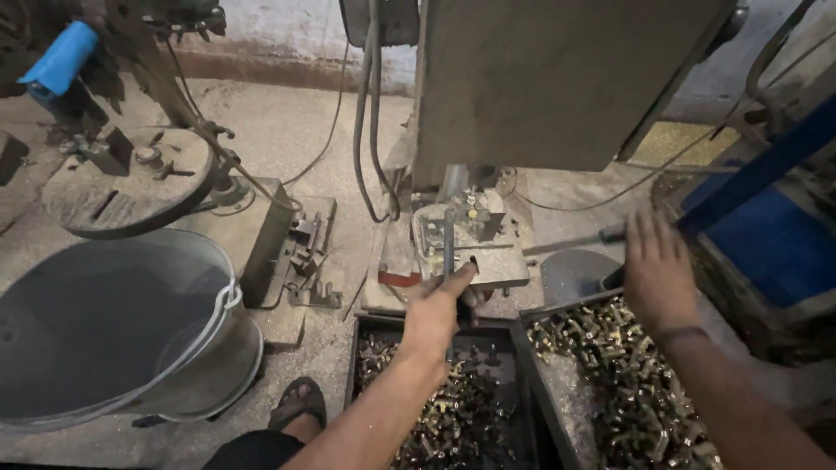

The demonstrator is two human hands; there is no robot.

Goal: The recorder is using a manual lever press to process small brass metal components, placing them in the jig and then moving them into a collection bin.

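— Gripping that lever [448,239] near its lower end, is the left hand [440,309]?

— Yes. The fingers are clenched round the upright grey bar standing in front of the jig [470,239], thumb pointing up along it. The forearm runs straight in from below, wrist level, crossing the left tray [366,348] of small brass parts.

— And the right hand [657,270]?

— Released, holding nothing. Palm down, fingers spread and pointing away, it hovers over the far end of the right tray [557,365], which is heaped with brass parts [610,365]. A band sits on the wrist. It looks a little blurred, so I can't say whether the fingertips touch the pile.

— How would you work the lever well?

— I'd judge a firm, low grip like this one is right: keep the wrist in line with the forearm and pull squarely, so the bar doesn't twist in the jig. Keep the thumb out of the clamp.

— What's around?

— The jig sits under the machine column [540,87]. A grey bucket [113,322] stands to the left, a round drill table [122,187] beyond it, and a sandalled foot [298,405] rests on the floor beside the left tray.
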